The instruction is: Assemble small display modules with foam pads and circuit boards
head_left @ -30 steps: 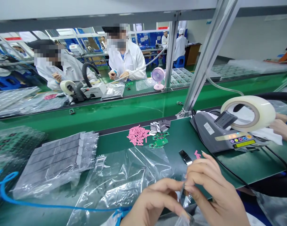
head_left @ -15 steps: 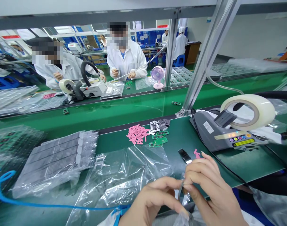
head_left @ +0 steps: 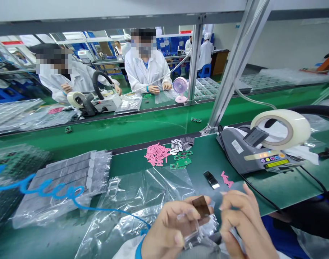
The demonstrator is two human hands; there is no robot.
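My left hand (head_left: 172,226) is closed around a clear plastic frame (head_left: 192,233), and a small dark brown-tinted panel (head_left: 201,207) shows at its fingertips. To its right, my right hand (head_left: 241,219) is held apart from it, fingers bent and somewhat blurred; nothing shows between them. Just beyond the hands lies a glossy black rectangular panel (head_left: 211,179) on the green bench. Several pink strips (head_left: 227,179) lie beside that panel. A blue band with a coiled blue cord (head_left: 107,209) circles my left wrist.
Pink strips (head_left: 156,154), green circuit boards (head_left: 180,163) and black-and-white striped pieces (head_left: 186,143) lie at the bench's back edge. A grey tape dispenser (head_left: 236,154) stands right, bagged grey panels (head_left: 64,180) left. Clear plastic sheeting (head_left: 142,187) spreads before me. Co-workers sit across the line.
My hands have moved apart after meeting over a thin piece. The left has turned, bringing the brown-tinted panel and clear frame into sight. The blue cord has swung up.
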